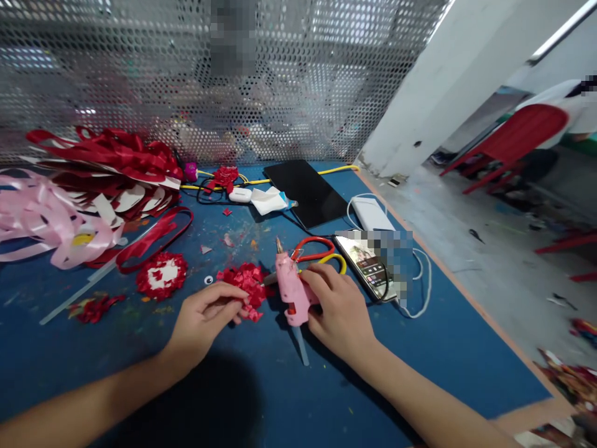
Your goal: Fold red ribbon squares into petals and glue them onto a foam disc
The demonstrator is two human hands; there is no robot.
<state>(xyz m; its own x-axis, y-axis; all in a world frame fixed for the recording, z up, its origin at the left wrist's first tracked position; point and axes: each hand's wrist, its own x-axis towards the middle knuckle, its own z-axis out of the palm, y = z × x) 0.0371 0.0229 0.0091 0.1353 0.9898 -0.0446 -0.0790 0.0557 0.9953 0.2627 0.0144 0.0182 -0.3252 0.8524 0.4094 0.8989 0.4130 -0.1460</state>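
My right hand (342,308) is wrapped around the handle of a pink glue gun (291,286). The gun's metal nozzle points away from me, and a clear glue stick (301,348) sticks out of its back end. With thumb and fingers pinched together, my left hand (208,314) holds a small red ribbon piece (254,314) at the edge of a pile of red ribbon pieces (247,280). A googly eye (208,280) lies just beyond that hand. Scissors (314,249) with red and yellow handles lie behind the gun, their blades partly hidden.
On the left are a white disc edged with red ribbon (163,275), a loose glue stick (77,302), pink ribbons (41,218) and stacked red ribbon pieces (116,162). A phone (366,267), power bank (372,213) and black panel (305,190) lie toward the right. Perforated metal (280,81) stands behind.
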